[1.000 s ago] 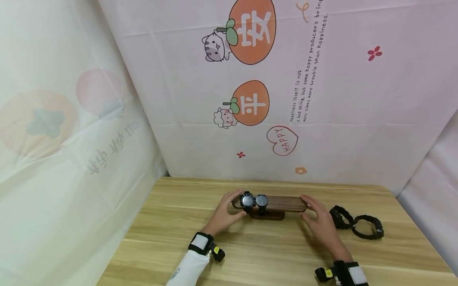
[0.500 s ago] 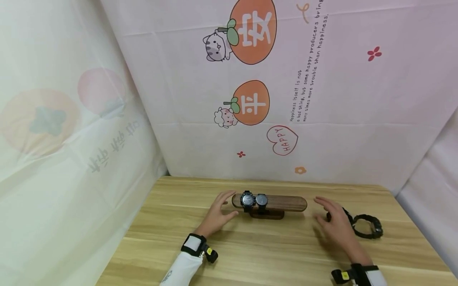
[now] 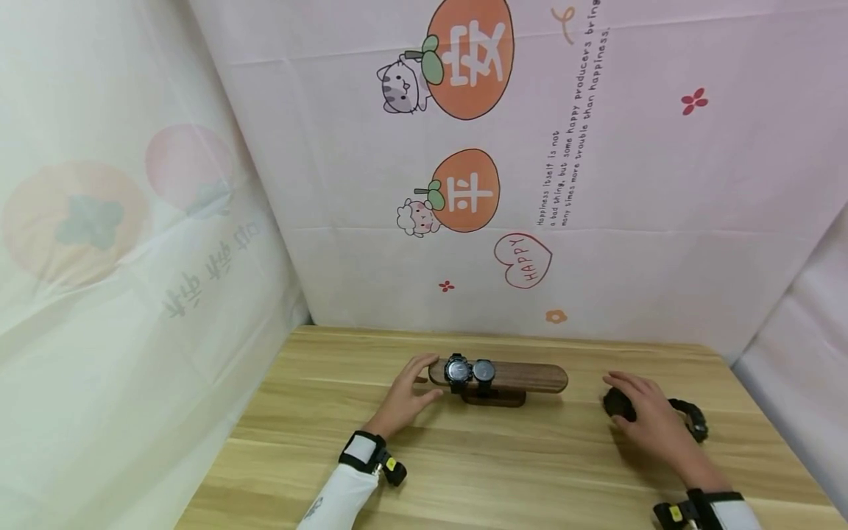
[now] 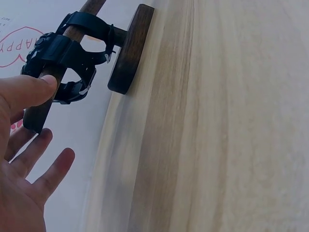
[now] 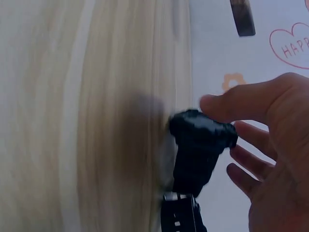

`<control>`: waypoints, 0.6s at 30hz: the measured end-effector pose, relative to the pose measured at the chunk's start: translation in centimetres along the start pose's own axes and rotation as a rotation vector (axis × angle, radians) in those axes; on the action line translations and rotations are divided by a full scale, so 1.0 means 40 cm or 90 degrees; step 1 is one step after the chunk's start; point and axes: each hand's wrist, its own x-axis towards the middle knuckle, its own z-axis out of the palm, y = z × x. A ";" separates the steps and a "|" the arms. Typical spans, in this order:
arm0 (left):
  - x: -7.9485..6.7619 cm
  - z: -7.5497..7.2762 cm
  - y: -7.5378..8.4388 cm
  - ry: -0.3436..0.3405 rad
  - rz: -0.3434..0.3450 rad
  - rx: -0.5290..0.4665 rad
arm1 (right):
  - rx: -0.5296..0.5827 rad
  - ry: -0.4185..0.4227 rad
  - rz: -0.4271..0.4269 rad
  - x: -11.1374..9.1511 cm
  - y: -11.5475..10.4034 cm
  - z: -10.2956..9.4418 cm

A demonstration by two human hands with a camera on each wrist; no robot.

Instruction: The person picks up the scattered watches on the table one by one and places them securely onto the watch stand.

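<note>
A dark wooden watch stand (image 3: 533, 377) stands toward the back of the table, with two black watches strapped round the left half of its bar: an outer watch (image 3: 457, 370) and an inner watch (image 3: 484, 372). My left hand (image 3: 403, 397) is at the bar's left end, fingers spread and thumb by the bar in the left wrist view. To the right, my right hand (image 3: 652, 427) is over a loose black watch (image 3: 619, 405). In the right wrist view its thumb and fingers lie loosely about that watch (image 5: 198, 145); firm contact cannot be told.
Another black watch (image 3: 695, 421) lies on the table, partly behind my right hand. The wooden table (image 3: 503, 464) ends at a white printed cloth (image 3: 371, 280) at the back. More cloth (image 3: 79, 353) hangs on the left.
My right hand has left the stand's right end and moved right to the loose watch. The left hand has let go of the left end and drawn slightly back.
</note>
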 end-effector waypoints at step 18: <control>0.003 0.010 -0.020 0.015 0.011 0.006 | -0.043 -0.127 0.007 0.013 0.040 -0.010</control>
